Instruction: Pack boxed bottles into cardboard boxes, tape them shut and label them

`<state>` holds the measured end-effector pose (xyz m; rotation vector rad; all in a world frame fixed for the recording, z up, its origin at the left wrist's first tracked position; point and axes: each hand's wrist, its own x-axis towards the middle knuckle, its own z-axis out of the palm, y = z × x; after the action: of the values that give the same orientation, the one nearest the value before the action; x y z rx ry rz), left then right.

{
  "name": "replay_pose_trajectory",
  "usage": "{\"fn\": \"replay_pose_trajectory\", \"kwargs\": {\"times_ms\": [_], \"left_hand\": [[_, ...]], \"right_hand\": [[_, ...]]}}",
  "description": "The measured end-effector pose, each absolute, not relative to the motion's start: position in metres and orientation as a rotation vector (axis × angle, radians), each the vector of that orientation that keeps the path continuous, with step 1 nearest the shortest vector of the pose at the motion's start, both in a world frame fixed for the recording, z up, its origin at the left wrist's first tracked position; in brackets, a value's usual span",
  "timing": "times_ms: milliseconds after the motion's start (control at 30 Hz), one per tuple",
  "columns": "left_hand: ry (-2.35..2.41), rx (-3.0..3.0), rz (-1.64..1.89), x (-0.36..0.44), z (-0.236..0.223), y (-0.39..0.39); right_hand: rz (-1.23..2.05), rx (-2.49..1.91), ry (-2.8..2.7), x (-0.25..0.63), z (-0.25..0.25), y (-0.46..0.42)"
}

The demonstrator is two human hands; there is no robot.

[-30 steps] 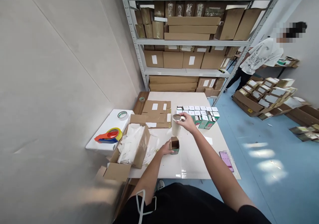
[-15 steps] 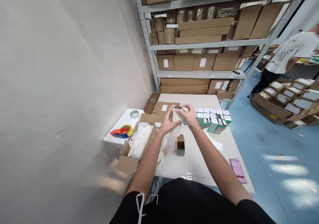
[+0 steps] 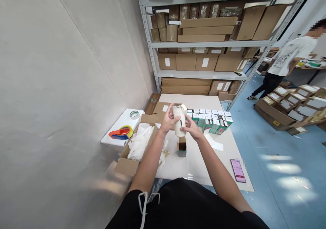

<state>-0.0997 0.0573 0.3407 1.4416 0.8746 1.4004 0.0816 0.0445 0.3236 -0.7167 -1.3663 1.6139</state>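
Note:
A cream-coloured tumbler (image 3: 179, 122) with a strap loop at its top is held upright above the table, a dark mark on its side. My left hand (image 3: 168, 121) wraps round its left side, fingers partly behind it. Lower on the right side, my right hand (image 3: 191, 128) grips it, thumb across the front near the base. Just below the tumbler stands a small green box (image 3: 182, 152) with its brown flaps up. Several green and white boxes (image 3: 215, 125) stand in rows beyond my right hand.
An open carton (image 3: 128, 166) with white wrapping (image 3: 142, 139) is on the left, beside a tape dispenser (image 3: 121, 133) and a tape roll (image 3: 134, 114). A phone (image 3: 238, 170) lies at the table's right edge. Shelves (image 3: 201, 74) hold cartons behind; a person (image 3: 290, 61) walks at right.
My right hand has moved from the tumbler's top down to its lower side. The tumbler has turned, bringing its dark mark to the front. The person at right has shifted.

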Motion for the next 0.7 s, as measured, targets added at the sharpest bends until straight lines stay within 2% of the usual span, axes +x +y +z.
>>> {"fn": "replay_pose_trajectory", "kwargs": {"times_ms": [200, 433, 600, 700], "left_hand": [[0.901, 1.441, 1.401, -0.102, 0.372, 0.055], [0.833, 1.294, 1.291, -0.097, 0.381, 0.047], [0.824, 1.192, 1.302, -0.087, 0.368, 0.052], [0.858, 1.141, 1.380, -0.085, 0.361, 0.056]], "right_hand": [[1.260, -0.866, -1.385, 0.069, 0.329, 0.032], [1.505, -0.756, -1.372, 0.075, 0.322, 0.021], [1.353, -0.896, -1.269, 0.077, 0.308, 0.021], [1.395, -0.875, -1.276, 0.080, 0.302, 0.020]]}}
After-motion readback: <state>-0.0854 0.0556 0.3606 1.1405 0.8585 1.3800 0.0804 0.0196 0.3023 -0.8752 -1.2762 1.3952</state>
